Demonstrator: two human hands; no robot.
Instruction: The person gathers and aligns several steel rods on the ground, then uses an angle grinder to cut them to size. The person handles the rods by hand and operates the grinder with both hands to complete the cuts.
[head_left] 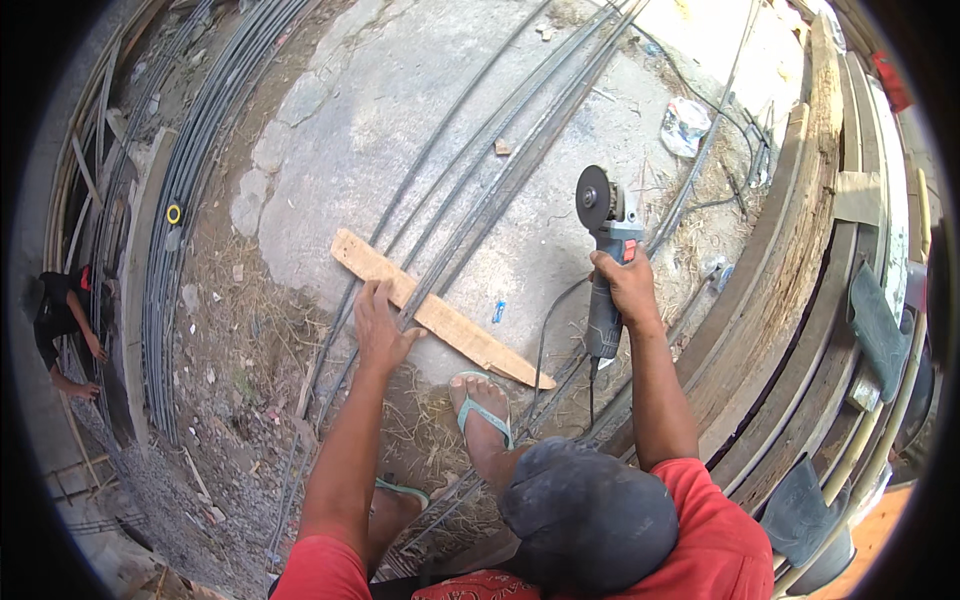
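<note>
My right hand (627, 285) is closed around the body of a grey angle grinder (605, 322). The grinder's dark disc (594, 195) points away from me, apart from the rods. My left hand (378, 328) rests with its fingers on a pale wooden board (455, 325), thumb spread to the right beside the steel rods. This board lies slantwise across several long steel rods (500, 165), which run away from me over the concrete. A dark cord (541, 345) loops beside the grinder. Close to the board's near edge is my sandalled foot (482, 408).
Thick timber beams (765, 310) line the right side, with dark rubber boots (880, 330) beyond them. Bundled steel rods (215, 110) and a yellow tape roll (173, 214) lie at the left. Another person (68, 320) works at the far left. A clear plastic bag (685, 126) lies ahead.
</note>
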